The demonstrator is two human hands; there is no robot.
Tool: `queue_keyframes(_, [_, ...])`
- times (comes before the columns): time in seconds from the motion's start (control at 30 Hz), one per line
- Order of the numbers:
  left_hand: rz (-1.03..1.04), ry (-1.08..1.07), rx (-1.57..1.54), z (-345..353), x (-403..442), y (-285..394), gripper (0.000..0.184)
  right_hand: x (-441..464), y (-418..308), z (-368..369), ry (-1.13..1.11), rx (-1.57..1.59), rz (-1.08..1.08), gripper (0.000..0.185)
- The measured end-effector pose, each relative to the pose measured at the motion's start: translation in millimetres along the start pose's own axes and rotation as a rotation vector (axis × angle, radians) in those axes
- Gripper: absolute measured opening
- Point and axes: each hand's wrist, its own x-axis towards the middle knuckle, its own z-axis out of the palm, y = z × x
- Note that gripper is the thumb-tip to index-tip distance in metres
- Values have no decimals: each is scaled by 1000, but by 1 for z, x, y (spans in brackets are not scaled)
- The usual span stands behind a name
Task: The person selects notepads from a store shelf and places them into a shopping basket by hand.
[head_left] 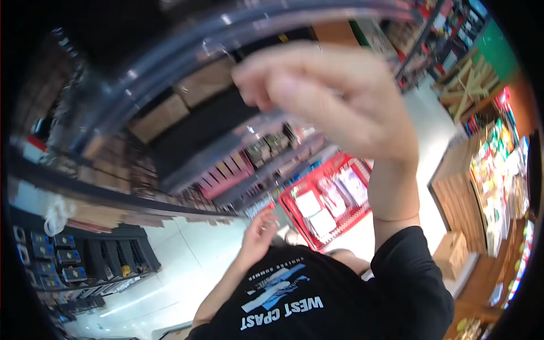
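Note:
My right hand (340, 99) is raised high before the shelf, its fingers curled and the thumb folded toward them. Motion blurs it, and whatever its fingers may hold cannot be made out. Just past the fingertips runs a dark metal shelf rail (207, 48) with small hooks. Lower down, my left hand (260, 229) hangs beside the red basket (293, 220), fingers loosely bent and apart, with nothing visible in them. Inside the basket lie white cards (323, 222) and pale pink and lilac packs (352, 186). I cannot tell whether the left hand touches the basket.
Shelves with brown boxes (207, 82) and pink packs (226, 173) stand ahead. A wooden display stand (462, 181) heaped with colourful packets is on the right, a cardboard box (451, 254) beside it. Blue-labelled goods (68, 258) fill the left rack. Pale tiled floor (181, 263) lies between.

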Motion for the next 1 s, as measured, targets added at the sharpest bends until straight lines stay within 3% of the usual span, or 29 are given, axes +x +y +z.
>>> queue_keyframes(0.03, [-13, -4, -42, 1, 1, -2, 37, -37, 21, 2, 6, 76, 75, 25])
queue_keyframes(0.1, [-94, -7, -13, 5, 3, -4, 41, -104, 55, 0, -74, 309, 543, 28])
queue_keyframes(0.2, [-168, -43, 43, 13, 7, -18, 39, -247, 162, 35, 209, 195, 861, 31])
queue_keyframes(0.27, [-188, -77, 75, 21, 10, -27, 38, -338, 200, 59, 173, -86, 1125, 29])
queue_keyframes(0.37, [-223, -111, 161, 33, 16, -37, 33, -423, 231, 93, -16, -162, 1383, 29])
queue_keyframes(0.47, [-271, -123, 254, 41, 21, -47, 27, -483, 267, 131, 8, -131, 1443, 31])
queue_keyframes(0.53, [-294, -141, 270, 45, 19, -52, 16, -488, 276, 144, -99, -221, 1518, 32])
queue_keyframes(0.67, [-363, -130, 281, 47, 11, -59, 12, -487, 299, 160, -311, -211, 1598, 50])
queue_keyframes(0.8, [-388, -75, 305, 42, -1, -67, 7, -495, 326, 182, -411, -238, 1698, 54])
queue_keyframes(0.93, [-432, -26, 336, 37, -10, -77, 21, -502, 343, 210, -472, -319, 1688, 54])
queue_keyframes(1.0, [-486, -29, 355, 37, -11, -74, 21, -506, 347, 222, -415, -510, 1718, 56])
